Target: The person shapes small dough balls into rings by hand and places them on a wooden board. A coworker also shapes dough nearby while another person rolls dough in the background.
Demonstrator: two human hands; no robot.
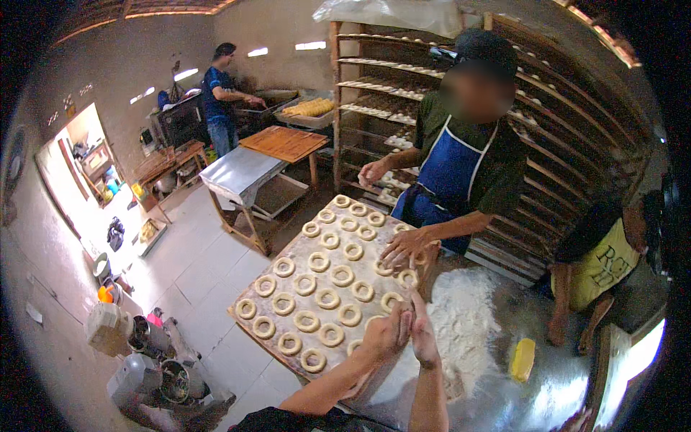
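My left hand (387, 333) is curled, its fingers bent against my right hand (425, 338). The right hand's fingers are stretched out and point away from me. Both meet over the right edge of a floured wooden board (277, 248); anything between the palms is hidden. Several rings of dough (327, 298) lie in rows on the board. One dough ring (407, 279) lies just beyond my fingertips. Across the table, a co-worker's hand (404, 247) spreads over more rings at the board's far right side.
Loose white flour (461, 317) is heaped right of the board on the metal table (425, 396). A yellow block (522, 360) lies farther right. Behind the co-worker in a blue apron (448, 165) stands a tall rack (378, 59). Machines (137, 374) stand at the lower left.
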